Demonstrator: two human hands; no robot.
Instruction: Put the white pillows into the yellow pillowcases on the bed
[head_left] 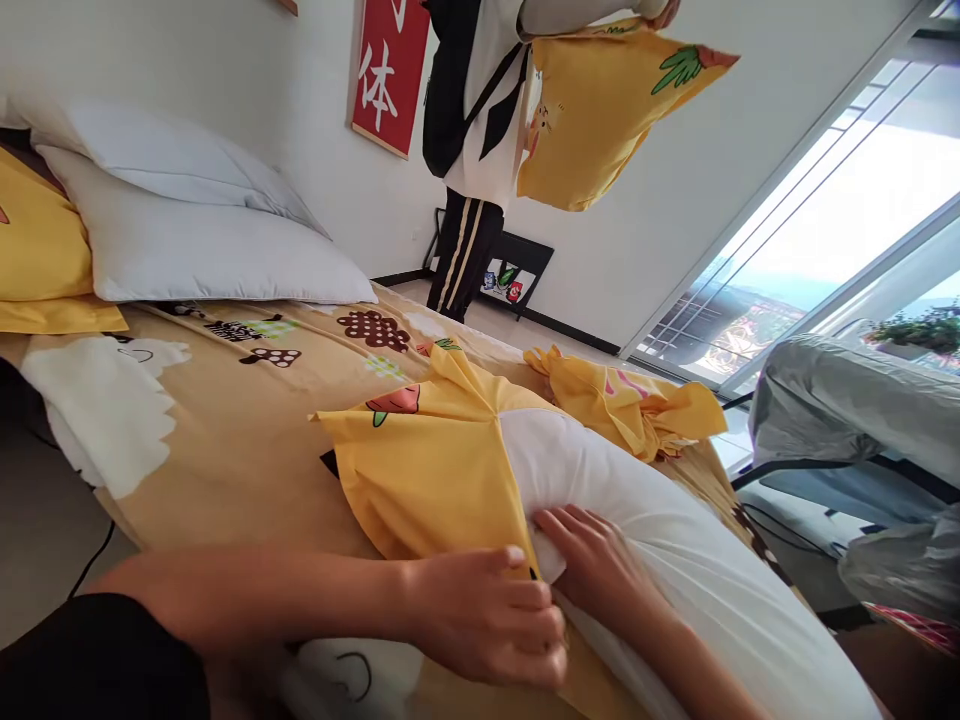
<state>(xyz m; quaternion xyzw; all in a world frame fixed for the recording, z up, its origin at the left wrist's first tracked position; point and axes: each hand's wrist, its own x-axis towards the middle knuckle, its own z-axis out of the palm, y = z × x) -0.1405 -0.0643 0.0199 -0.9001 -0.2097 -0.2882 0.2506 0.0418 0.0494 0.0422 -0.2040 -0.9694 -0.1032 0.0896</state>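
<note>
A white pillow (705,560) lies on the bed, its far end inside a yellow pillowcase (435,470) with a carrot print. My left hand (487,620) comes in from the left with its fingers curled at the pillowcase's near open edge, closed on the fabric. My right hand (600,560) is closed on the white pillow just outside that opening, a fold of it bunched under the fingers. The fingertips of the right hand partly sink into the pillow and are hard to see.
White pillows (225,245) and a yellow pillow (41,240) lie at the bed's left. Crumpled yellow fabric (630,400) is on the far edge. Another person (487,110) stands beyond, holding a yellow pillow (592,110). A plastic-covered chair (847,410) stands right.
</note>
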